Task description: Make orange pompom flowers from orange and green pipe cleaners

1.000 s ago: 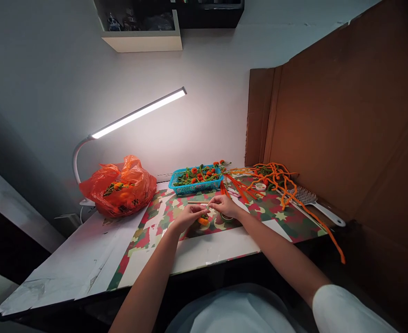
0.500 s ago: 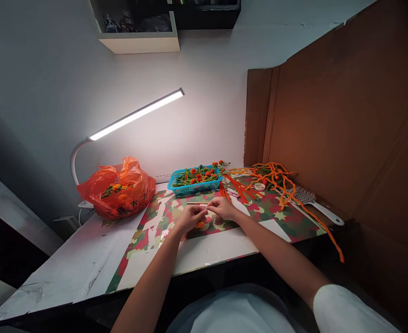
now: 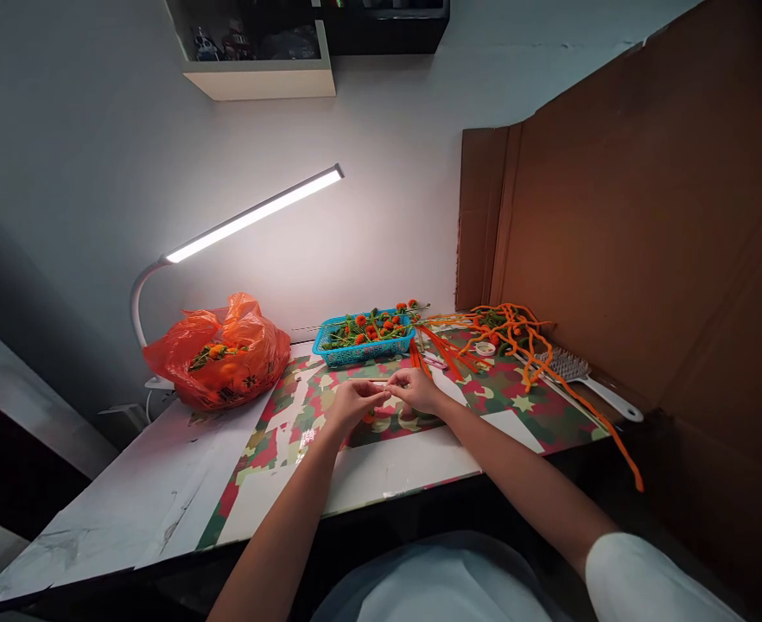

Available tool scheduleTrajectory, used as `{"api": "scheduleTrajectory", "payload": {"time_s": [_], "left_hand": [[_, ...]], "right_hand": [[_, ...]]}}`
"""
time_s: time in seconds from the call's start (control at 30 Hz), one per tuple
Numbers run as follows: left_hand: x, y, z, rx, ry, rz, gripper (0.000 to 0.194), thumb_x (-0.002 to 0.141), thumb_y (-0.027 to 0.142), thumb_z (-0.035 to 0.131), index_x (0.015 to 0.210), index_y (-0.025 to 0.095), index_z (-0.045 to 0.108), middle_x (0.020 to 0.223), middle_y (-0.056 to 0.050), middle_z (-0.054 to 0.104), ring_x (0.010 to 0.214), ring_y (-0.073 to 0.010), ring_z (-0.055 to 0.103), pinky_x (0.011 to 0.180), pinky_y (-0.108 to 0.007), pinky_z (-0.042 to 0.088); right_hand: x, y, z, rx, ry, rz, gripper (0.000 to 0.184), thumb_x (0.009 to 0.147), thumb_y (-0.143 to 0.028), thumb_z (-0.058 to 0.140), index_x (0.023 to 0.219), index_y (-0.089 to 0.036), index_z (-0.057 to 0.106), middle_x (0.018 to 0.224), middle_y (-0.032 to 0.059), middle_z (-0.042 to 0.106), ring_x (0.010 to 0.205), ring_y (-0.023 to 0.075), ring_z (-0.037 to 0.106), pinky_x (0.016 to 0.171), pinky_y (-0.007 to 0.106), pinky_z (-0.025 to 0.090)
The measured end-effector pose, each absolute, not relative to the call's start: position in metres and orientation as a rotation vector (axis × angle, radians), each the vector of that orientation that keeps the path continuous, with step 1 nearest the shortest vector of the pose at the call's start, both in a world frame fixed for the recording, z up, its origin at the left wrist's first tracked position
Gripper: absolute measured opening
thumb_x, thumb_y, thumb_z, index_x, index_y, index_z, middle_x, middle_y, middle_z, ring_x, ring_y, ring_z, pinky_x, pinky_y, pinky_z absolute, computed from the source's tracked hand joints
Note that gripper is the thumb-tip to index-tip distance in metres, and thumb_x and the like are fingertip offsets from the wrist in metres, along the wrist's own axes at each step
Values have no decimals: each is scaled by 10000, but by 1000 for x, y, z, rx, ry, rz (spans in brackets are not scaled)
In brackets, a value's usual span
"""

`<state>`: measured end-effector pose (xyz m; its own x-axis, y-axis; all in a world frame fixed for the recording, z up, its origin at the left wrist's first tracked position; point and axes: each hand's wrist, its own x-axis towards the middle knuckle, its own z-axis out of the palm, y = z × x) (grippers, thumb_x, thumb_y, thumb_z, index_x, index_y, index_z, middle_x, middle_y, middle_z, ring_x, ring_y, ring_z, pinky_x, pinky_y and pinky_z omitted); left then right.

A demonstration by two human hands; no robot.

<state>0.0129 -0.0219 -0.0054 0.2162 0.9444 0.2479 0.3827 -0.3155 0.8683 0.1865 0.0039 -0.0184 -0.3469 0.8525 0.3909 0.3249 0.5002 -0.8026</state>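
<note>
My left hand (image 3: 353, 404) and my right hand (image 3: 416, 391) meet fingertip to fingertip over the patterned table cover. Both are closed in a pinch; whatever lies between the fingers is too small and hidden to name. A thin tan stick (image 3: 374, 380) lies just beyond the fingertips, partly covered by them. Behind the hands stands a blue plastic basket (image 3: 365, 352) holding several orange pompom-like flowers (image 3: 387, 325) on green stems. Flat orange strips (image 3: 449, 350) spread out beside the basket, beyond my right hand.
An orange plastic bag (image 3: 219, 380) with more flowers stands left, under a lit desk lamp (image 3: 255, 214). Fuzzy orange stems (image 3: 517, 328), a roll of tape (image 3: 485, 348) and a hairbrush (image 3: 588, 380) lie right. A cardboard panel (image 3: 614, 225) walls the right side.
The orange bit that showed below my left fingers is now out of sight. Both hands stay pinched together in nearly the same place, with only slight finger movement.
</note>
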Motion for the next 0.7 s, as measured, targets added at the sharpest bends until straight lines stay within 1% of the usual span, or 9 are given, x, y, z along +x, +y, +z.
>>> {"api": "scheduleTrajectory", "payload": {"time_s": [0.07, 0.13, 0.2, 0.27, 0.4, 0.53, 0.63, 0.7], "left_hand": [[14, -22, -5, 1889, 1260, 1059, 358, 688, 484, 650, 703, 135, 732, 624, -60, 682, 551, -154, 584, 505, -226, 421], [17, -23, -3, 1961, 1296, 1051, 341, 731, 460, 605, 762, 149, 742, 617, -47, 682, 549, -150, 582, 508, -220, 414], [19, -24, 1, 2036, 1350, 1022, 319, 762, 416, 571, 841, 161, 745, 624, -40, 689, 558, -152, 588, 519, -220, 412], [22, -24, 6, 2134, 1410, 956, 291, 775, 358, 551, 878, 165, 743, 658, -48, 704, 584, -161, 600, 538, -225, 411], [25, -21, 15, 2328, 1498, 799, 237, 778, 262, 525, 811, 155, 734, 738, -72, 721, 627, -165, 609, 568, -231, 400], [29, -18, 24, 2502, 1624, 621, 202, 753, 188, 517, 740, 139, 713, 683, -79, 697, 609, -164, 592, 545, -235, 367], [36, -18, 29, 2619, 1769, 431, 231, 763, 146, 483, 715, 128, 708, 705, -121, 693, 657, -197, 620, 576, -258, 382], [43, -17, 30, 2637, 1867, 314, 240, 763, 109, 470, 758, 114, 710, 756, -158, 694, 714, -232, 643, 620, -282, 407]], "right_hand": [[186, 2, -16, -1027, -1921, 765, 160, 771, -272, 606, 754, -143, 699, 643, 4, 644, 585, 105, 525, 573, 215, 366], [186, 0, -13, -1095, -1935, 721, 163, 786, -274, 597, 758, -150, 700, 620, -4, 631, 583, 104, 519, 584, 218, 346], [186, -3, -10, -1158, -1968, 660, 180, 810, -270, 574, 748, -156, 699, 601, -7, 616, 594, 109, 514, 604, 226, 328], [187, -5, -7, -1214, -2010, 597, 203, 829, -260, 551, 727, -158, 693, 593, -7, 606, 603, 113, 507, 622, 235, 311], [186, -7, -5, -1275, -2045, 545, 202, 840, -262, 548, 733, -159, 686, 621, -5, 619, 622, 113, 514, 646, 242, 287], [183, -8, -4, -1328, -2072, 531, 192, 841, -265, 551, 748, -165, 686, 661, 5, 646, 663, 125, 537, 668, 248, 279], [179, -9, -2, -1407, -2095, 499, 198, 854, -275, 535, 766, -176, 683, 723, 17, 676, 735, 144, 561, 721, 268, 279], [175, -8, 0, -1477, -2096, 478, 212, 866, -261, 508, 770, -182, 679, 771, 30, 692, 787, 159, 576, 751, 287, 279]]}}
